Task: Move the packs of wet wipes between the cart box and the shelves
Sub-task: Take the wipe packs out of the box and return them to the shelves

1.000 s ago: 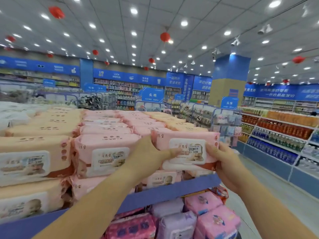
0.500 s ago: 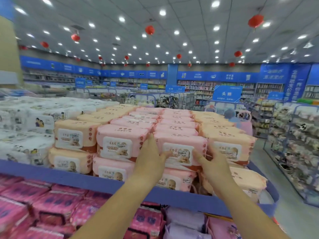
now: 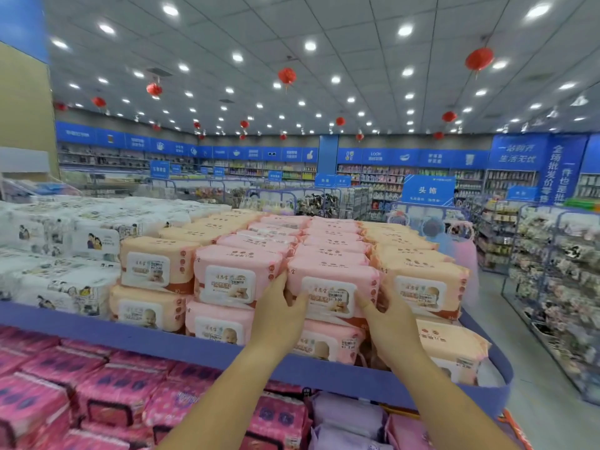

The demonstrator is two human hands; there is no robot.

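Note:
A pink pack of wet wipes [image 3: 331, 280] with a white label lies on the upper layer of packs on the blue-edged top shelf [image 3: 181, 347]. My left hand [image 3: 280, 315] grips its left end, thumb across the front. My right hand [image 3: 388, 319] grips its right end, fingers tucked between it and the orange pack [image 3: 422, 287] beside it. Another pink pack [image 3: 235, 277] sits directly to its left, touching. The cart box is out of view.
Orange packs [image 3: 156, 263] and white packs [image 3: 65, 241] fill the shelf further left. Dark pink packs [image 3: 97, 394] and lilac packs [image 3: 347, 420] lie on the lower tier. An aisle [image 3: 532, 368] runs at the right, beside wire racks of goods [image 3: 558, 271].
The view has swung left and back. Both hands have carried the pink pack in from the shelf's front edge into the row between the pink and orange stacks.

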